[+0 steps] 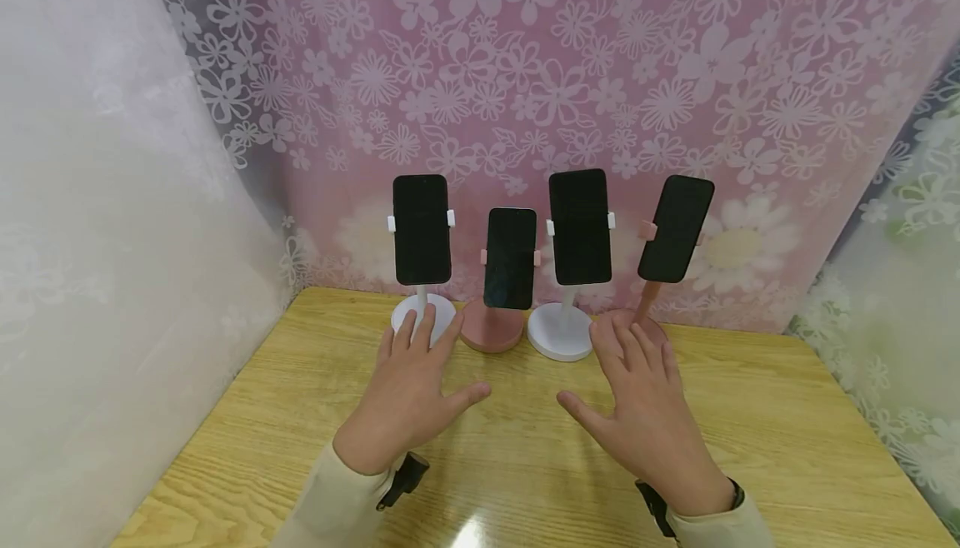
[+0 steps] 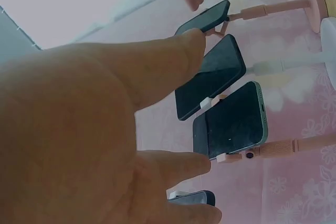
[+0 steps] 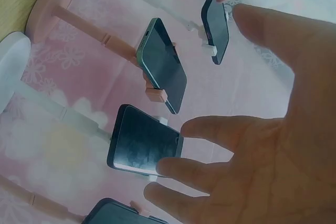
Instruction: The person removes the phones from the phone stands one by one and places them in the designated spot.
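Several dark-screened phones stand in a row on stands. In the head view the leftmost phone (image 1: 422, 230) sits on a white stand (image 1: 405, 305). Beside it a smaller phone (image 1: 511, 258) is clamped in a pink stand (image 1: 491, 333). A third phone (image 1: 581, 227) is on another white stand (image 1: 560, 333), and a tilted phone (image 1: 676, 229) is on a pink stand (image 1: 647, 302) at the right. My left hand (image 1: 412, 394) hovers before the leftmost stand, fingers spread, holding nothing. My right hand (image 1: 643, 406) is likewise spread before the two right stands, with nothing in it.
The stands rest near the back edge of a wooden table (image 1: 517, 465). Behind them hangs a pink flowered curtain (image 1: 480, 90). A pale sheet (image 1: 112, 240) hangs at the left, and a flowered one (image 1: 915, 298) at the right.
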Available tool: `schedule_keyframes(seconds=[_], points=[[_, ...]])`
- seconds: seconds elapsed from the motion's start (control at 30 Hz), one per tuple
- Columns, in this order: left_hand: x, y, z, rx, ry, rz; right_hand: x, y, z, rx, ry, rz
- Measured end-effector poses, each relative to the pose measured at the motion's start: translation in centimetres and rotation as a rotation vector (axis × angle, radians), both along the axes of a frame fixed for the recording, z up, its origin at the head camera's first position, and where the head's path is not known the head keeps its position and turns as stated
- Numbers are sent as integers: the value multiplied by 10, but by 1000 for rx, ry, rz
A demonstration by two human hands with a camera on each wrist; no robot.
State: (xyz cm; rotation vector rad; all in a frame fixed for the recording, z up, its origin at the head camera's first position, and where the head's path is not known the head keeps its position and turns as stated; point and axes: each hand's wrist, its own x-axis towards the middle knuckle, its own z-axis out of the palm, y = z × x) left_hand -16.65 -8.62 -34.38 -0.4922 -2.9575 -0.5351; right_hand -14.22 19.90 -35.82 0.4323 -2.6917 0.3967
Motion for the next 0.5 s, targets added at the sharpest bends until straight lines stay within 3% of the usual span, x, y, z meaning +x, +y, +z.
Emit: schedule_keyframes(seconds=[0.33,0.5], points=[[5,4,0,-12,-7,-1,3,-1,1,22,7,10],[3,6,0,12,61,-42,2,0,2,29,64,24]])
